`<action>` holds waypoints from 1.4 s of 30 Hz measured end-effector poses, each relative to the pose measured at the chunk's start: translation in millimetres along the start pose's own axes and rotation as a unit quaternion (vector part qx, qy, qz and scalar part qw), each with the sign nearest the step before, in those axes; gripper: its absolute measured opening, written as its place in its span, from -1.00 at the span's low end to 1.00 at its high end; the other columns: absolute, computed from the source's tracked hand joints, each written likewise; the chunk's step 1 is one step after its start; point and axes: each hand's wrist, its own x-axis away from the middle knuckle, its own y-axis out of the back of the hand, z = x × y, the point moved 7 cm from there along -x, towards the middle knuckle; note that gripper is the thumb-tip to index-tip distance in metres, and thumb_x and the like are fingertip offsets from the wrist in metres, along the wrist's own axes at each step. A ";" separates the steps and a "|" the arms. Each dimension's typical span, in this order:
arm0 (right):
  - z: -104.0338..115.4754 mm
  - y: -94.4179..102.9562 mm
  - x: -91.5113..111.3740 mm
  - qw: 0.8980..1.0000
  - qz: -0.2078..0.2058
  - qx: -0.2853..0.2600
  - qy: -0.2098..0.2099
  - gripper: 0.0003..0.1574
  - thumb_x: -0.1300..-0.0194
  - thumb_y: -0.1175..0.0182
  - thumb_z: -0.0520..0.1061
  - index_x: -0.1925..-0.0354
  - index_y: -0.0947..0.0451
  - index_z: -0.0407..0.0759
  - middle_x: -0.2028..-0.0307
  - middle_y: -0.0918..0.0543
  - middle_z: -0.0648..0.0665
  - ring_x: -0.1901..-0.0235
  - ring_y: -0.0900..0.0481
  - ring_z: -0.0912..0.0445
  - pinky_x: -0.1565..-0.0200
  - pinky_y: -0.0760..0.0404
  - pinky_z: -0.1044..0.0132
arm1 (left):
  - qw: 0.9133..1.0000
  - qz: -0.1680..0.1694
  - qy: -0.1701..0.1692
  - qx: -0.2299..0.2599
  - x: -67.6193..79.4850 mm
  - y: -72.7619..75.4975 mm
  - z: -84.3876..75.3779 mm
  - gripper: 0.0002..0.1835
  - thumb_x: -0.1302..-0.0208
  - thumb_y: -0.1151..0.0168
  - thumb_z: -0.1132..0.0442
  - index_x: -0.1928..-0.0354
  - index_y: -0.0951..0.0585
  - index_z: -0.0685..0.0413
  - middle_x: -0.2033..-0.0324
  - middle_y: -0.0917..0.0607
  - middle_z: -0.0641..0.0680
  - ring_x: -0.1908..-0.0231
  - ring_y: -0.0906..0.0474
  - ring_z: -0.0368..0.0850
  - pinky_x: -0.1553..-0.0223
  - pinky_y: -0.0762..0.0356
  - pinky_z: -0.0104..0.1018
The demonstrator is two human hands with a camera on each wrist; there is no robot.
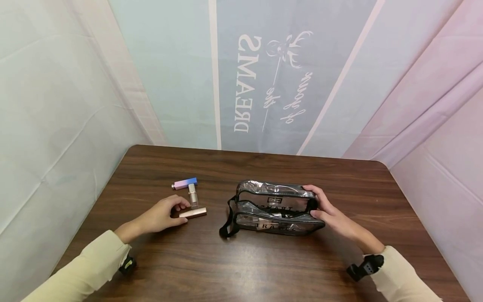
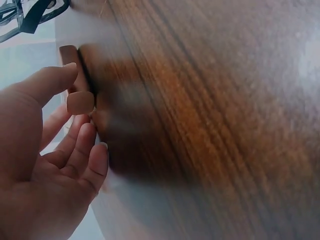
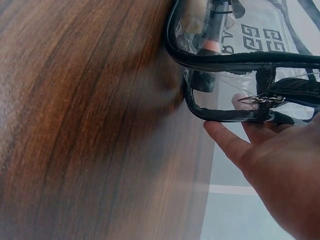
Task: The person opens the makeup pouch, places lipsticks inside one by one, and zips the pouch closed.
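My left hand is at the left end of a rose-gold lipstick tube lying on the table. In the left wrist view, the thumb and loosely bent fingers lie on either side of the tube; no firm grip shows. Just beyond it are a clear bottle with a pale cap and a pink-to-blue tube. My right hand holds the right end of a clear, black-edged travel pouch, thumb near and fingers far. The pouch's top gapes; a dark-capped tube shows inside.
A black strap hangs from the pouch's left end onto the brown wooden table. Behind the table hangs a printed cloth backdrop, with pale cloth at both sides. Metal zipper pulls sit at the pouch's right end.
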 end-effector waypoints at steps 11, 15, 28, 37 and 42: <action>0.4 -0.4 -0.8 1.000 0.004 -0.008 0.004 -0.18 -0.42 0.19 -0.57 -0.53 0.19 -0.35 -0.38 -0.27 0.04 -0.33 -0.38 0.25 -0.18 -0.39 0.45 | 1.000 -0.017 -0.016 0.009 -2.5 -4.7 1.1 -0.72 -0.18 -0.50 0.36 0.09 -0.66 0.13 0.23 -0.65 -0.06 0.27 -0.53 -0.21 0.20 -0.56 -0.28; 0.1 -0.5 -1.2 1.000 0.003 -0.006 0.006 -0.18 -0.41 0.18 -0.57 -0.52 0.19 -0.36 -0.39 -0.24 0.04 -0.32 -0.37 0.24 -0.18 -0.38 0.46 | 0.999 -0.018 -0.022 0.016 -3.6 -6.8 0.3 -0.76 -0.19 -0.48 0.38 0.12 -0.67 0.10 0.27 -0.65 -0.09 0.29 -0.53 -0.22 0.22 -0.55 -0.29; 1.0 -1.7 -1.5 0.999 0.015 -0.029 0.022 -0.20 -0.42 0.22 -0.59 -0.51 0.22 -0.40 -0.39 -0.30 0.07 -0.36 -0.36 0.23 -0.20 -0.39 0.45 | 0.999 -0.027 -0.031 0.012 -1.2 -10.9 0.7 -0.81 -0.23 -0.42 0.40 0.14 -0.70 0.06 0.29 -0.64 -0.12 0.30 -0.52 -0.26 0.28 -0.53 -0.34; 1.4 -2.1 -1.4 0.999 0.020 -0.038 0.025 -0.21 -0.44 0.23 -0.58 -0.51 0.23 -0.41 -0.39 -0.31 0.05 -0.37 -0.35 0.23 -0.20 -0.39 0.45 | 0.999 -0.031 -0.028 0.014 1.7 -8.4 -0.4 -0.83 -0.26 -0.39 0.40 0.15 -0.70 0.02 0.30 -0.62 -0.16 0.32 -0.50 -0.27 0.31 -0.51 -0.34; 2.3 -1.9 -1.3 0.999 0.020 -0.038 0.021 -0.22 -0.45 0.23 -0.57 -0.51 0.23 -0.40 -0.38 -0.33 0.00 -0.37 -0.35 0.24 -0.19 -0.40 0.45 | 0.999 -0.028 -0.030 0.021 4.2 -6.9 -1.6 -0.84 -0.26 -0.38 0.40 0.16 -0.70 0.03 0.31 -0.61 -0.16 0.33 -0.49 -0.26 0.35 -0.50 -0.35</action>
